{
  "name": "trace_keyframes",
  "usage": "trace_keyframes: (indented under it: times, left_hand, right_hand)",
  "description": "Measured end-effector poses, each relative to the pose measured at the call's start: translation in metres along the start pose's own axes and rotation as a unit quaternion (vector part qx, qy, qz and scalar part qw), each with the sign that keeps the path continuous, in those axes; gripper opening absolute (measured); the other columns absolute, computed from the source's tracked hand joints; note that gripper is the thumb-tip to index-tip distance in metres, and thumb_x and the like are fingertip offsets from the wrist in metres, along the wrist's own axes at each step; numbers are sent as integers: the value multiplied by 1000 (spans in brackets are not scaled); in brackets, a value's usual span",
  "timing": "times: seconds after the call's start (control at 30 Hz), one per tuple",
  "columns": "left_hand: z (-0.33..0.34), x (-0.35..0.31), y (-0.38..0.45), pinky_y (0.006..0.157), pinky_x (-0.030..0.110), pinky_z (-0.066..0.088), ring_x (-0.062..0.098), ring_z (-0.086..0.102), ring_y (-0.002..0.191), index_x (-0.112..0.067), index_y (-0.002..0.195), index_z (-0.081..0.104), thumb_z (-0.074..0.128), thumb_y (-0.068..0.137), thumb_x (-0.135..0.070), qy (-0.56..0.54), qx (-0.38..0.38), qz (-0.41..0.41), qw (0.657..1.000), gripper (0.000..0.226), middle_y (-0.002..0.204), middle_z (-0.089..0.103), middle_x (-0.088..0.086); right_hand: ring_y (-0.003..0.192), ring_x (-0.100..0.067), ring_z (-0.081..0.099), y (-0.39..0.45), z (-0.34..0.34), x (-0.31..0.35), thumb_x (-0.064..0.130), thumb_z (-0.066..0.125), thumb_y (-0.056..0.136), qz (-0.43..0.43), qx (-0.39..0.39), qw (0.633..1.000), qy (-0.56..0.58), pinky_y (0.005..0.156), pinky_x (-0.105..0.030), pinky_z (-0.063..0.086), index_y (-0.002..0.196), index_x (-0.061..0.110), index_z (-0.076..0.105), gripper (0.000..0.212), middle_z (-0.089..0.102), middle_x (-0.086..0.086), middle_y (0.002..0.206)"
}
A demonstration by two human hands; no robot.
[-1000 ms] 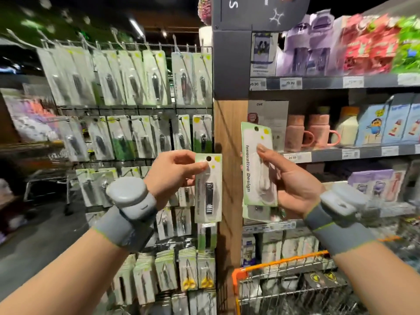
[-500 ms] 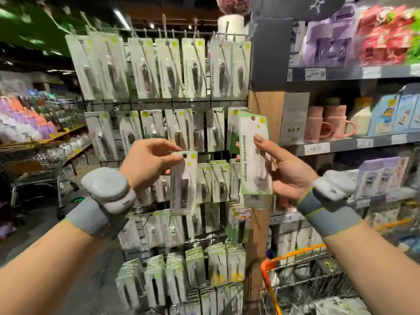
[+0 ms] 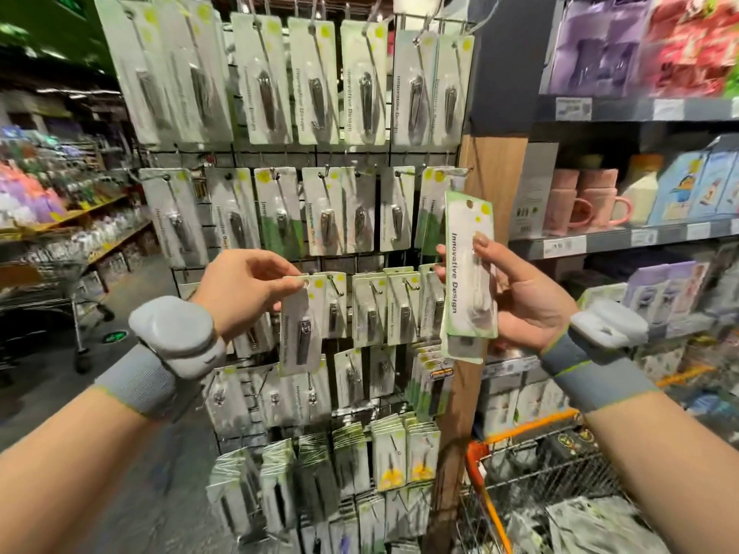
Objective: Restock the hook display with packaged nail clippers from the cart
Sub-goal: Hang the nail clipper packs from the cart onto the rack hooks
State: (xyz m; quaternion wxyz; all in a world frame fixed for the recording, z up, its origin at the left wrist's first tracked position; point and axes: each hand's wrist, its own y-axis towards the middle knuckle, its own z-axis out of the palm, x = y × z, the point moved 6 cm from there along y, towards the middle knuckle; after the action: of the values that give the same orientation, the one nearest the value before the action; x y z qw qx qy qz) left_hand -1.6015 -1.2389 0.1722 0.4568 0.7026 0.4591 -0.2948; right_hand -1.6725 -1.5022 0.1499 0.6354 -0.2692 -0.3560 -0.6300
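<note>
Store aisle, hook display (image 3: 280, 161) ahead: my left hand (image 3: 244, 289) had carried its pinched nail clipper pack (image 3: 300, 325) leftward onto the third row.
Hole now beside a hook (image 3: 335, 283), hanging looked imminent; my right hand (image 3: 516, 297) gripped spare packs (image 3: 470, 273) above the cart (image 3: 520, 473).

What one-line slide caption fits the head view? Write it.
Left hand pinches a green-and-white carded nail clipper pack at the wire hook display; right hand holds spare packs.

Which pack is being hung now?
The dark-clipper pack pinched by the left hand, its hole at the third-row hook; the right hand holds spare packs aside.
</note>
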Motion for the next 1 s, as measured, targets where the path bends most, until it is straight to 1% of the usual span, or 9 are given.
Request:
trace_keyframes:
  times: [0.13, 0.23, 0.3, 0.43, 0.63, 0.7, 0.83, 0.93, 1.0]
  left_hand:
    - [1, -2, 5, 57, 26, 54, 18, 56, 62, -15, 67, 70, 73, 78, -6, 11, -4, 1, 1000, 14, 57, 66, -4]
    - [-1, -2, 8, 70, 37, 57, 24, 61, 65, -17, 65, 72, 75, 76, -9, 43, -2, 6, 999, 14, 66, 70, 5]
    - [-2, -3, 7, 70, 38, 58, 22, 64, 64, -17, 65, 73, 76, 76, -9, 54, 0, 11, 998, 14, 67, 71, 7]
    - [2, -3, 3, 51, 18, 53, 4, 58, 50, -10, 69, 71, 72, 77, -2, 36, 5, 6, 999, 12, 60, 68, 1]
    - [1, 0, 10, 71, 45, 56, 24, 58, 60, -11, 67, 71, 74, 76, -3, 33, 26, -2, 999, 12, 62, 69, 7]
    - [6, -2, 13, 68, 41, 56, 22, 57, 57, -11, 66, 70, 75, 75, -3, 28, 43, -3, 999, 12, 59, 67, 5]
    - [22, -6, 19, 55, 26, 52, 14, 53, 45, -14, 63, 67, 75, 75, -3, 36, 71, 8, 997, 19, 53, 64, -3]
    - [32, -4, 24, 63, 32, 58, 19, 63, 57, -13, 68, 70, 76, 76, -6, 67, 80, 16, 994, 12, 66, 69, 5]
    - [35, -2, 24, 67, 35, 60, 23, 68, 64, -10, 74, 71, 75, 77, -7, 99, 87, 27, 991, 6, 71, 71, 8]
  right_hand:
    - [81, -18, 72, 9, 1, 2, 23, 98, 22, 5, 14, 1000, -12, 83, -43, 55, 88, 14, 76, 71, 74, -6, 90]
    - [79, -17, 72, 16, 9, 0, 27, 97, 28, 22, 55, 998, -31, 83, -39, 55, 84, 15, 77, 61, 74, -3, 86]
    - [78, -16, 71, 21, 9, -3, 29, 97, 29, 28, 55, 997, -37, 83, -39, 54, 87, 15, 76, 64, 74, -2, 86]
    - [78, -18, 72, 28, 11, -10, 27, 97, 27, 38, 56, 997, -21, 74, -39, 59, 91, 12, 76, 69, 74, -7, 92]
    - [79, -19, 72, 30, 14, -16, 25, 97, 27, 35, 50, 998, -10, 78, -40, 58, 92, 10, 76, 70, 74, -8, 92]
    - [78, -18, 72, 32, 18, -17, 25, 97, 26, 30, 45, 998, -10, 82, -42, 56, 87, 12, 77, 66, 74, -7, 89]
    - [85, -18, 69, 40, 25, -21, 29, 98, 21, 20, 21, 999, -33, 93, -42, 48, 92, 14, 76, 76, 71, -6, 98]
    - [84, -18, 70, 43, 30, -23, 29, 97, 21, 21, 24, 999, -37, 92, -43, 48, 89, 13, 76, 72, 73, -6, 93]
    - [88, -18, 69, 46, 31, -24, 30, 97, 21, 19, 14, 999, -44, 93, -42, 49, 97, 11, 74, 82, 72, -7, 97]
